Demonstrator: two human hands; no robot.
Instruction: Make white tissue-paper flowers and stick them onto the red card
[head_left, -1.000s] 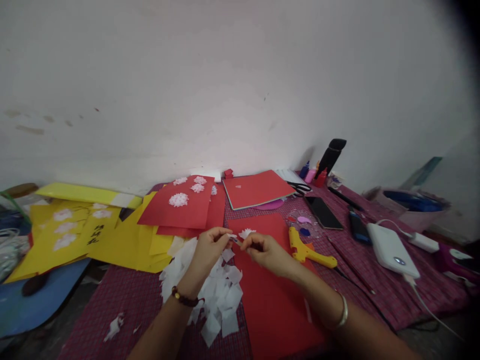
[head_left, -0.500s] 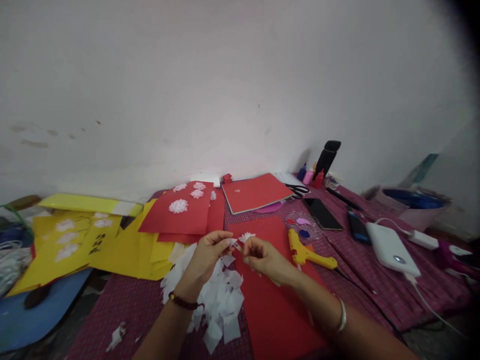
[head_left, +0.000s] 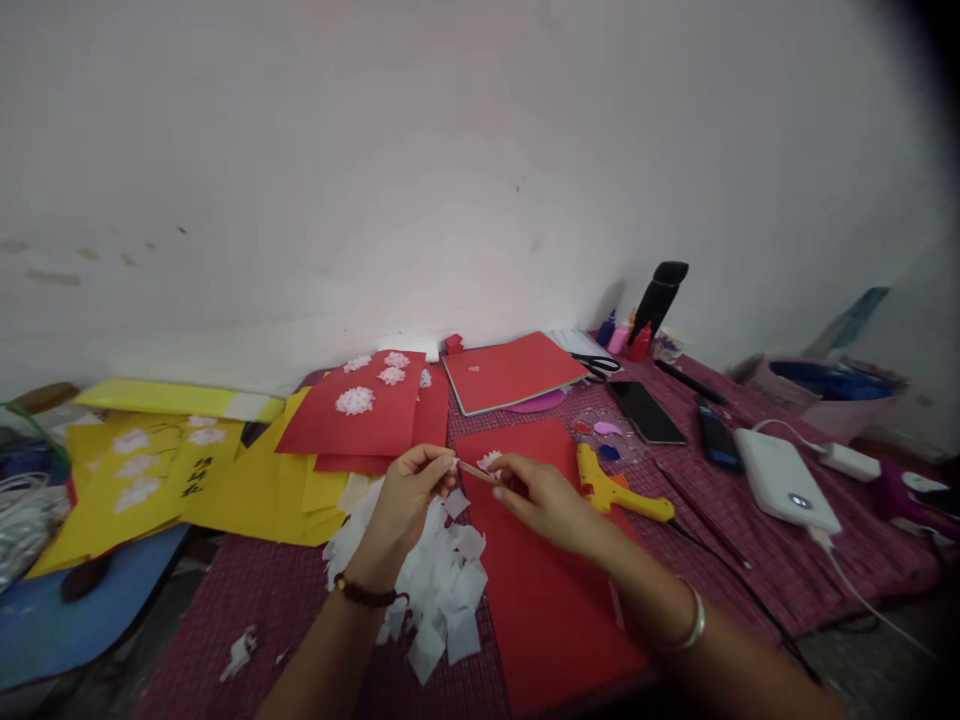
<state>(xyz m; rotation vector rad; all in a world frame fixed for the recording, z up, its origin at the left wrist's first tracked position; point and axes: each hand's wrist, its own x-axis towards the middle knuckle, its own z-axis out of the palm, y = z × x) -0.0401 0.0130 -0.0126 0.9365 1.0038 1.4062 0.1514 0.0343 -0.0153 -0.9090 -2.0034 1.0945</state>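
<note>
Right hand (head_left: pixel 544 500) has straightened along the thin stick (head_left: pixel 478 472).

Two hands (head_left: pixel 546 500); one glue gun (head_left: pixel 621 495); one white power bank (head_left: pixel 786 482); apparently four small bottles (head_left: pixel 639 344)

A thin pale stick (head_left: pixel 478 474) slants from the right hand (head_left: pixel 541 502) to a tiny white paper piece (head_left: pixel 454 463) pinched in the left hand (head_left: pixel 409 498); loose white paper squares (head_left: pixel 444 592) lie beneath the left.
</note>
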